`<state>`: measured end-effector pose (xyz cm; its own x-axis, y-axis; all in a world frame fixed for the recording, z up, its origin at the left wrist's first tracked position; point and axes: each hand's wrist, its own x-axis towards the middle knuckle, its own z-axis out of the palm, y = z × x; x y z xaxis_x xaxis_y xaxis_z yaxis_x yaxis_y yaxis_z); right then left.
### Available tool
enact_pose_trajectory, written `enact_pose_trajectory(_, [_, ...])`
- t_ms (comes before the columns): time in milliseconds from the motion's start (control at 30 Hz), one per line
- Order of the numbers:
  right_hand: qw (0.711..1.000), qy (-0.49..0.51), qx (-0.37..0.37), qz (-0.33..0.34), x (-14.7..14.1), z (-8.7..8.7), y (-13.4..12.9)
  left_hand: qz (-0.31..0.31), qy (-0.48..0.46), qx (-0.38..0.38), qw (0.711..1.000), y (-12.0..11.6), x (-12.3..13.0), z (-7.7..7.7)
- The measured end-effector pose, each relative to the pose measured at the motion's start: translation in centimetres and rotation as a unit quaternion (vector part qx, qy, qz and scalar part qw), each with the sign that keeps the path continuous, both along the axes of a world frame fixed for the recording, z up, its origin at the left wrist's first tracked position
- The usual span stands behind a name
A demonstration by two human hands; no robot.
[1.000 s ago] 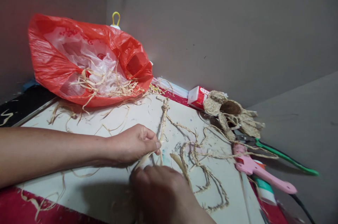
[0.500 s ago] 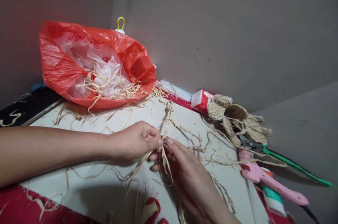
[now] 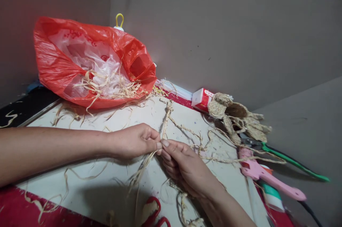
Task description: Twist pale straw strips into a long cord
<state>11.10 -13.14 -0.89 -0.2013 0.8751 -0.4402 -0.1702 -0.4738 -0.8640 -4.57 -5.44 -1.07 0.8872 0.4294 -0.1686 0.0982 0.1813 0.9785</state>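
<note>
A braid of pale dry straw-like fibre (image 3: 166, 122) runs up the white board from between my hands. My left hand (image 3: 140, 141) pinches its lower end between thumb and bent fingers. Right against it, my right hand (image 3: 180, 155) is closed, thumb pressed on the forefinger at the fibre strands. Loose strands (image 3: 141, 170) hang below my left hand toward the board. The other strand ends are hidden by my right hand's fingers. A thinner twisted cord (image 3: 187, 129) branches from near the braid's top and runs to the right.
An open red plastic bag (image 3: 58, 73) with fibre scraps stands at the back left. On the right lie woven fibre pieces (image 3: 237, 116), green-handled pliers (image 3: 294, 163) and a pink glue gun (image 3: 272, 180). Red scissor handles (image 3: 153, 211) rest at the white board's (image 3: 104, 198) near edge.
My right hand has curled its fingers in and rolled over beside the left thumb. The strands that hung in front of it no longer show. The view has shifted slightly.
</note>
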Motion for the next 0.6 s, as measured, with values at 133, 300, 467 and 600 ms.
enact_pose_trajectory(133, [0.999,-0.030,0.015,-0.032,0.0,-0.5,-0.1,-0.017,0.053,-0.040,0.998,0.1,-0.2,1.0])
enact_pose_trajectory(300, [0.997,-0.032,0.015,-0.070,0.1,-0.8,0.0,-0.049,0.075,-0.027,0.996,0.9,-0.4,1.4])
enact_pose_trajectory(467, [0.994,0.016,0.022,-0.105,0.0,-0.7,0.2,-0.067,0.106,-0.029,0.992,2.4,-0.9,1.9])
enact_pose_trajectory(600, [0.993,0.040,0.026,-0.109,0.0,-0.8,0.4,-0.081,0.159,0.006,0.984,3.2,-1.2,2.6])
